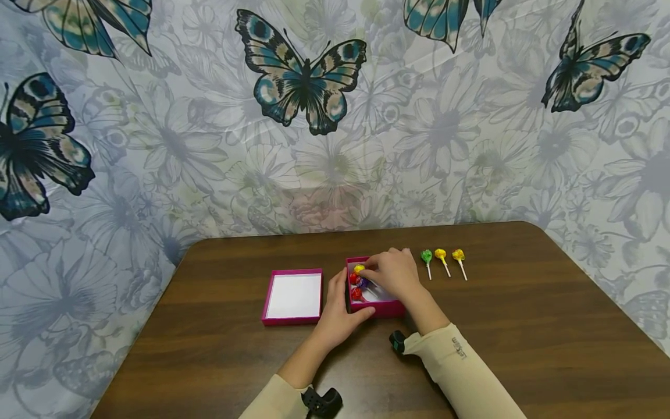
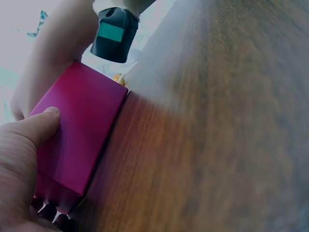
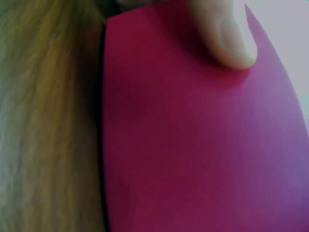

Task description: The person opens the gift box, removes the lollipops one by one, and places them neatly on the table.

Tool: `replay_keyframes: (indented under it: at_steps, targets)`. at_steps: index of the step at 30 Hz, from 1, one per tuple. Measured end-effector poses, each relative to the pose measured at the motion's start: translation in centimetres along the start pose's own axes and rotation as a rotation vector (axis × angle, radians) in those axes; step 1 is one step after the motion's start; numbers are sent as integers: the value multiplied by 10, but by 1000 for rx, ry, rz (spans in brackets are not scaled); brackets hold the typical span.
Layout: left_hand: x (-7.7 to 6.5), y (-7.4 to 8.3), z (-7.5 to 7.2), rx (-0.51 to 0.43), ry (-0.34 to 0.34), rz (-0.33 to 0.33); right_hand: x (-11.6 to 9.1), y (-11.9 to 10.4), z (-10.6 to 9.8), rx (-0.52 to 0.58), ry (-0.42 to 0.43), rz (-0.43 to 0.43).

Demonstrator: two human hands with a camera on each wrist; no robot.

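Observation:
A magenta box (image 1: pixel 389 309) with a white inside stands on the table. My left hand (image 1: pixel 337 314) grips its near left corner, thumb on the front wall and fingers along the left side. The left wrist view shows that thumb (image 2: pixel 46 124) against the box wall (image 2: pixel 89 130). Inside lie red lollipops (image 1: pixel 356 293) and a purple lollipop (image 1: pixel 362 283). Over the box, my right hand (image 1: pixel 392 272) pinches a yellow lollipop (image 1: pixel 359 269) by the back left corner; its fingertips are partly hidden. Box wall (image 3: pixel 193 135) fills most of the right wrist view.
Left of the box lies its magenta-rimmed lid (image 1: pixel 292 295), white inside up. A green lollipop (image 1: pixel 426 256) and two yellow lollipops (image 1: pixel 440 254) (image 1: pixel 458 255) lie in a row at the back right. Behind the brown table (image 1: pixel 220 349) hangs a butterfly-print cloth (image 1: pixel 335 169).

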State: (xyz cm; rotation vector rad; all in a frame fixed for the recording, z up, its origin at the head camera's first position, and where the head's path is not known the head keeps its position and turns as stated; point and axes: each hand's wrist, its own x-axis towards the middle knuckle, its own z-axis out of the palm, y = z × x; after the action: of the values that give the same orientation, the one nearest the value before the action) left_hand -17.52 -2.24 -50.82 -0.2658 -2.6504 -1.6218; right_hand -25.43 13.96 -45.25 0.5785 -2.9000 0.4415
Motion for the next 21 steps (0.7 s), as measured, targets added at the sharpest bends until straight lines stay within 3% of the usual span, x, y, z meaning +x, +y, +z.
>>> replay_keyframes:
  at_steps: [11, 21]
  targets:
    - [0, 0, 0, -12, -7, 0, -1, -17, 1, -35, 32, 136]
    - [-1, 1, -2, -18, -17, -16, -1, -19, 4, -36, 40, 151]
